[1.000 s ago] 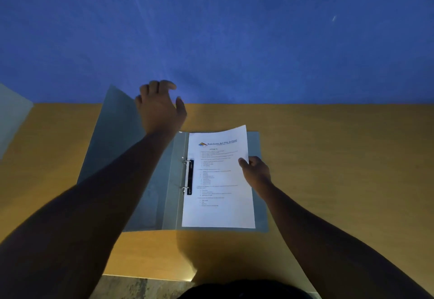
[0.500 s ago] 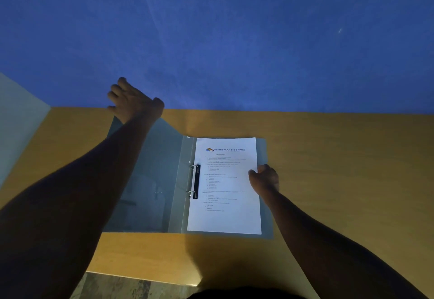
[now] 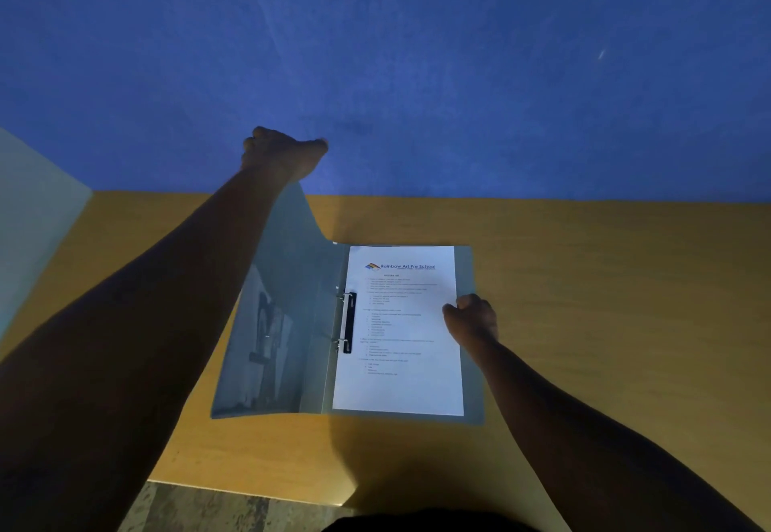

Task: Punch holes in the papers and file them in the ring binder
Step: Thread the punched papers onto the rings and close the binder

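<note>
The grey ring binder (image 3: 467, 281) lies open on the wooden table (image 3: 605, 322) with the printed paper (image 3: 400, 331) on its rings (image 3: 340, 320). The left hand (image 3: 283, 153), fingers closed on the front cover's (image 3: 283, 302) far corner at 11 o'clock, has lifted it steeper than half a second ago. The right hand (image 3: 473, 318), fingers curled together, still presses the sheet's 3 o'clock edge.

Grey ring binder (image 3: 467, 281) open, printed papers (image 3: 400, 335) filed on rings (image 3: 342, 322).
Back cover flat under right hand (image 3: 473, 318), knuckles on sheet's right edge. Front cover (image 3: 275, 322) tilted up, top corner pinched in left hand (image 3: 283, 153).
</note>
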